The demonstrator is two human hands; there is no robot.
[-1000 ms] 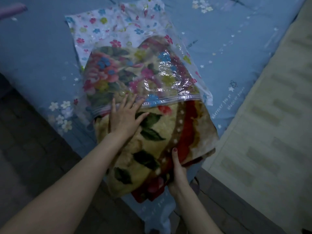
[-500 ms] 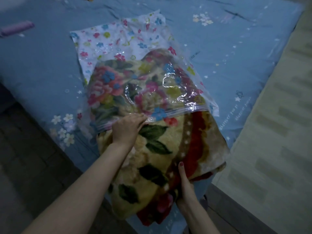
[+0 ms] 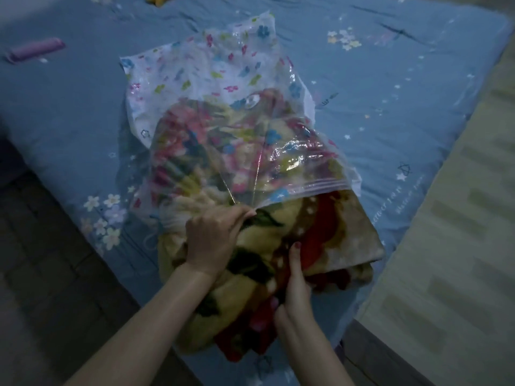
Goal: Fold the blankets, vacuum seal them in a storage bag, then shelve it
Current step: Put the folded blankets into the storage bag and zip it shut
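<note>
A folded flowery blanket [image 3: 328, 235] in yellow, red and green lies on the bed, its far half inside a clear storage bag [image 3: 223, 73] printed with small flowers. The bag's zip edge [image 3: 320, 186] runs across the blanket's middle. My left hand [image 3: 214, 238] grips the bag's open edge, and the plastic pulls into taut creases above my fist. My right hand [image 3: 295, 285] holds the blanket's near end, thumb on top and fingers tucked under the fold. The bag's round valve [image 3: 252, 101] shows through the plastic.
The bed has a blue sheet [image 3: 404, 107] with small stars and flowers. A purple cylinder [image 3: 36, 52] lies at the far left of it. A pale patterned mat [image 3: 459, 246] covers the floor at right; dark tiled floor [image 3: 41, 274] lies at left.
My left hand went from lying flat on the blanket to gripping the bag's edge and pulling it toward me. The bag's mouth has come further over the blanket. My right hand stays on the near end.
</note>
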